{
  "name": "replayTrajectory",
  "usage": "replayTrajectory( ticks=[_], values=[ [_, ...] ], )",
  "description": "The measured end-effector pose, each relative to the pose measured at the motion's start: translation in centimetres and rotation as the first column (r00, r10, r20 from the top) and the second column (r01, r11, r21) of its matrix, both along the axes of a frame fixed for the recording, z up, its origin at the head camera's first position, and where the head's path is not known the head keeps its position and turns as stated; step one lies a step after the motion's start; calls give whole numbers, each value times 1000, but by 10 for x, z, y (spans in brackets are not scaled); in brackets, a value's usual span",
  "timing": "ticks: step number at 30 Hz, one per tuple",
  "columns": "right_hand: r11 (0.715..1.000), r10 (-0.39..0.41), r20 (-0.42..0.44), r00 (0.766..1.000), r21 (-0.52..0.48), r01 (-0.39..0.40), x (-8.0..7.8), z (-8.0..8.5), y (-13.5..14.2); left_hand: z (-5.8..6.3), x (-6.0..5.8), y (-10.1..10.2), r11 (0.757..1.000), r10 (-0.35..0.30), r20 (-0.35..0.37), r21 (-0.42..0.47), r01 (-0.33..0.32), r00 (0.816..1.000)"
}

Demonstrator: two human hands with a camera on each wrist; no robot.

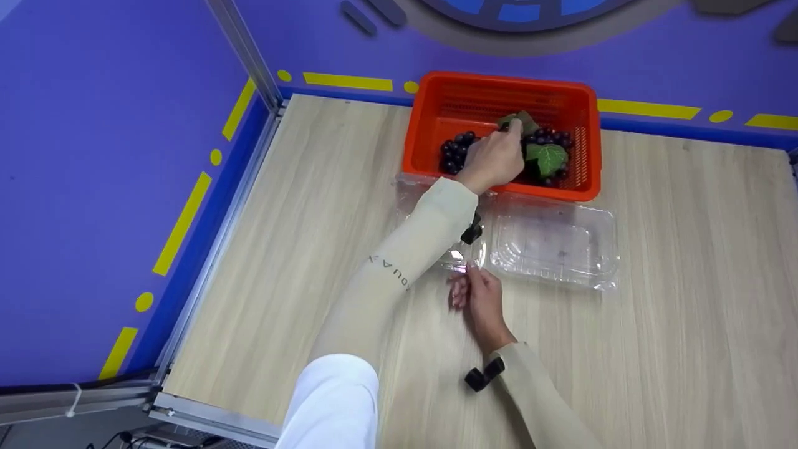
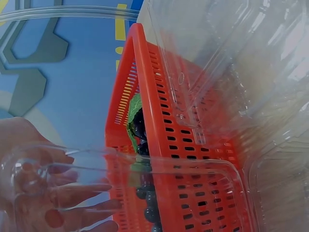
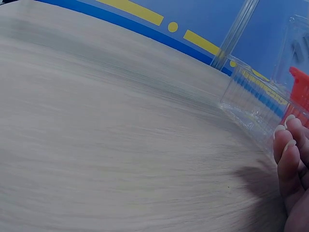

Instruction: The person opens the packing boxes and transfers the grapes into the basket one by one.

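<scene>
My left hand [image 1: 497, 156] reaches over the front rim of the orange-red basket [image 1: 430, 118]. Its fingers come down among dark grapes [image 1: 548, 138], the index finger by a green leaf [image 1: 527, 121]. In the left wrist view the same hand [image 2: 58, 193] shows through clear plastic, fingers fairly straight and apart. More grapes [image 1: 457, 149] lie at the basket's left, and a larger leaf [image 1: 548, 159] at its right. Below, my right hand [image 1: 487, 299] pinches the near edge of an opened clear plastic clamshell box [image 1: 555, 243]; its fingers [image 3: 289, 159] show beside the box wall.
The basket stands at the back of the wooden table [image 1: 686, 280], against a blue-purple wall panel [image 1: 349, 50] with yellow marks. A metal frame rail [image 1: 218, 237] runs along the table's left side. The left forearm crosses above the clamshell's left half.
</scene>
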State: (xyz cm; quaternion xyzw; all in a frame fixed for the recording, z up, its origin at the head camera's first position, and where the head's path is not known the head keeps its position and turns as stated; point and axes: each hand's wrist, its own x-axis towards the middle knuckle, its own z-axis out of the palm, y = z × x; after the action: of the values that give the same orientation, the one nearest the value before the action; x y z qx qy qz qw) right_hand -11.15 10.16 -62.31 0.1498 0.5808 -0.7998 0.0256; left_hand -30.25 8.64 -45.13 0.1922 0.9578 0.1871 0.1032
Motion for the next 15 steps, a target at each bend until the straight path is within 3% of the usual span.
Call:
replayTrajectory(
  ticks=[5,15],
  values=[
    [999,27,15,1000,35,-28,-1,2,2,-1,4,-1,1000,-20,15,19,20,1000],
    [1000,2,0,1000,29,-2,-1,-2,1,-3,12,-7,1000,-30,-61,-8,29,998]
  ],
)
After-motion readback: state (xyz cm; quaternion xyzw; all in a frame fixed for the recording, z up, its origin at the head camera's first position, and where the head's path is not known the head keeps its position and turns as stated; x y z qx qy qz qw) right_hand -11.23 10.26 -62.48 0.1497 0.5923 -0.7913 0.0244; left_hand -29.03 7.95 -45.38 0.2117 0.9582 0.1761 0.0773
